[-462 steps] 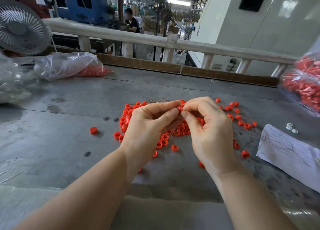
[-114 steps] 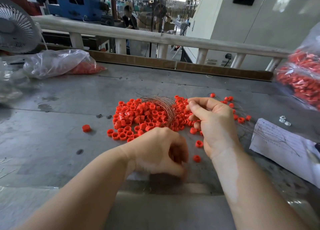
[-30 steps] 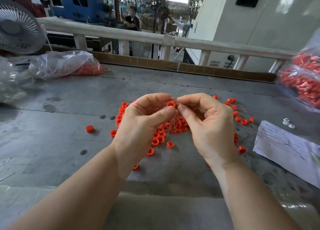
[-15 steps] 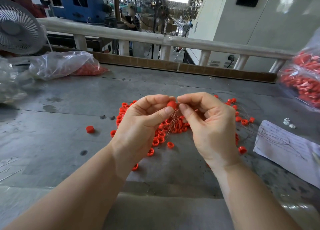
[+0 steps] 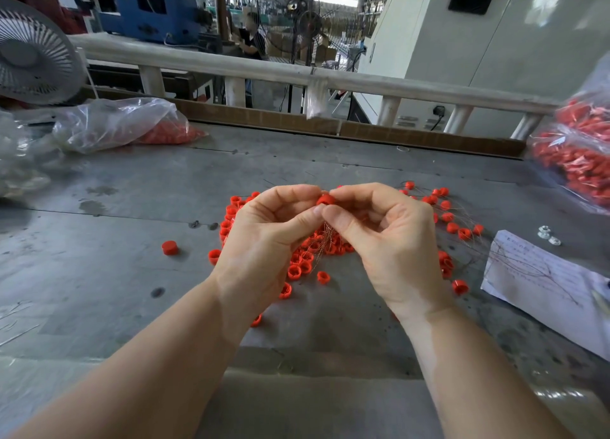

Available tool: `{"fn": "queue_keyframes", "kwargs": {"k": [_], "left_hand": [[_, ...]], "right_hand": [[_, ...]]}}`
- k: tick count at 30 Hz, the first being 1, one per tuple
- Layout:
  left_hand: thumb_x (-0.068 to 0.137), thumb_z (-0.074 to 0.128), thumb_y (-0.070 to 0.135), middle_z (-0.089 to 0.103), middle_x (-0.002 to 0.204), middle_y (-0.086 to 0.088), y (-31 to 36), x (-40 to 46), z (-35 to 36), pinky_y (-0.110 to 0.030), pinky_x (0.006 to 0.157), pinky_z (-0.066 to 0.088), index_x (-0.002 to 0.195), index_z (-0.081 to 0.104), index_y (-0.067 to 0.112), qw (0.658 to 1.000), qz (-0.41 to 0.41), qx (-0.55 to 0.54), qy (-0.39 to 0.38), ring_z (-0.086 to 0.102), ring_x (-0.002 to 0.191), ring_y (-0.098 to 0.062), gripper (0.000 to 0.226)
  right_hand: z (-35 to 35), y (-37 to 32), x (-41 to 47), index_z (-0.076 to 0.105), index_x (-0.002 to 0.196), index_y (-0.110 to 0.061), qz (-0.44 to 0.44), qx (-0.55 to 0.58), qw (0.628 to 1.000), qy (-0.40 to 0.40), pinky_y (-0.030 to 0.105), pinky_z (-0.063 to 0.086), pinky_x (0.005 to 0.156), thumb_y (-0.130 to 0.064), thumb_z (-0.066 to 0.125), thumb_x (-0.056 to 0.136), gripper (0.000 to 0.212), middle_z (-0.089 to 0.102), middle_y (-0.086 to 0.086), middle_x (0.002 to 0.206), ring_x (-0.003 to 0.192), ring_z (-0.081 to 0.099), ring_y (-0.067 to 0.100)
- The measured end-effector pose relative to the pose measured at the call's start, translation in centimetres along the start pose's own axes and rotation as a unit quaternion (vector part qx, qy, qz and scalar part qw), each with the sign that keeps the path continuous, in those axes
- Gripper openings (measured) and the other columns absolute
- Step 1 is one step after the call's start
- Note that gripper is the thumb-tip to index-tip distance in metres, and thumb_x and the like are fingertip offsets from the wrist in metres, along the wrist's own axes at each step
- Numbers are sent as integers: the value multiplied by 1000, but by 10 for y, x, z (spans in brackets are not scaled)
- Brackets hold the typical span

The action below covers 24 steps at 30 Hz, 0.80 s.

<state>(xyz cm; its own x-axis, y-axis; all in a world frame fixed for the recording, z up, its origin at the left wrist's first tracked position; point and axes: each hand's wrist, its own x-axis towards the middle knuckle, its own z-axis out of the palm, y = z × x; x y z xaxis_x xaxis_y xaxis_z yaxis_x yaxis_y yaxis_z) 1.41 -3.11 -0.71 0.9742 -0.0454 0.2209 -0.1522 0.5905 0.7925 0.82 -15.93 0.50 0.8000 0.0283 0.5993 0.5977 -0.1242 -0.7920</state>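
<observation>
My left hand [image 5: 264, 237] and my right hand [image 5: 389, 237] meet above the grey table [image 5: 109, 273]. Together their thumbs and forefingers pinch one small red cap [image 5: 325, 200]. A tuft of thin copper wires [image 5: 328, 232] hangs below my right thumb; where its top end is held is hidden. Under my hands lies a pile of red caps [image 5: 303, 257], partly hidden by them. More red caps on thin wires [image 5: 452, 220] are spread to the right. A single cap [image 5: 170, 248] lies apart on the left.
A sheet of paper [image 5: 541, 283] lies at the right, two small white parts [image 5: 548, 235] beyond it. Clear bags of red caps sit at the far left [image 5: 132, 125] and right edge [image 5: 574, 154]. A fan [image 5: 29, 52] stands at the back left, a railing [image 5: 297, 75] behind the table.
Over the last second both hands stayed together above the pile, the red cap shifting slightly between the fingertips. Some seconds ago my left hand was low on the table, apart from my right.
</observation>
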Motion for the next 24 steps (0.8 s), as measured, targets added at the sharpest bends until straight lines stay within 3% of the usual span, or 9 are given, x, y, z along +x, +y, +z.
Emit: {"fn": "queue_keyframes", "kwargs": {"k": [2, 7, 14, 20, 24], "left_hand": [[57, 70, 8, 73, 75, -4, 0, 0, -1, -20, 70, 55, 69, 75, 16, 1000, -6, 21, -8, 70, 74, -12, 15], [58, 72, 12, 74, 83, -7, -1, 0, -2, -26, 83, 56, 78, 77, 17, 998, -11, 58, -22, 70, 83, -17, 21], [66, 70, 11, 75, 84, -3, -4, -2, -1, -16, 72, 52, 84, 72, 13, 983, 58, 173, 3, 70, 82, -12, 19], [63, 71, 13, 74, 84, -3, -7, -1, -1, -17, 72, 52, 81, 73, 18, 988, 47, 146, 12, 70, 82, -13, 18], [65, 71, 9, 74, 84, -7, -5, 0, -2, -21, 73, 54, 83, 71, 11, 990, 52, 132, 16, 70, 81, -17, 19]], "right_hand": [[-2, 2, 1, 71, 77, -22, 22, 9, 1000, 8, 21, 52, 65, -10, 74, 76, 13, 72, -5, 73, 67, 67, 6], [-6, 4, 4, 70, 75, -20, 53, 19, 998, 11, 18, 50, 59, -4, 67, 82, 18, 72, -3, 70, 60, 63, 5], [-5, 8, 3, 68, 74, -17, 80, 2, 997, 8, 18, 49, 58, -2, 66, 83, 17, 67, -2, 63, 56, 59, 6], [-2, 7, 3, 69, 76, -21, 51, -49, 997, 20, 20, 53, 66, -6, 68, 83, 16, 71, -3, 72, 67, 65, 6], [-3, 7, 4, 70, 79, -20, 57, -29, 998, 4, 15, 50, 62, -5, 67, 83, 16, 71, -4, 71, 63, 64, 2]]}}
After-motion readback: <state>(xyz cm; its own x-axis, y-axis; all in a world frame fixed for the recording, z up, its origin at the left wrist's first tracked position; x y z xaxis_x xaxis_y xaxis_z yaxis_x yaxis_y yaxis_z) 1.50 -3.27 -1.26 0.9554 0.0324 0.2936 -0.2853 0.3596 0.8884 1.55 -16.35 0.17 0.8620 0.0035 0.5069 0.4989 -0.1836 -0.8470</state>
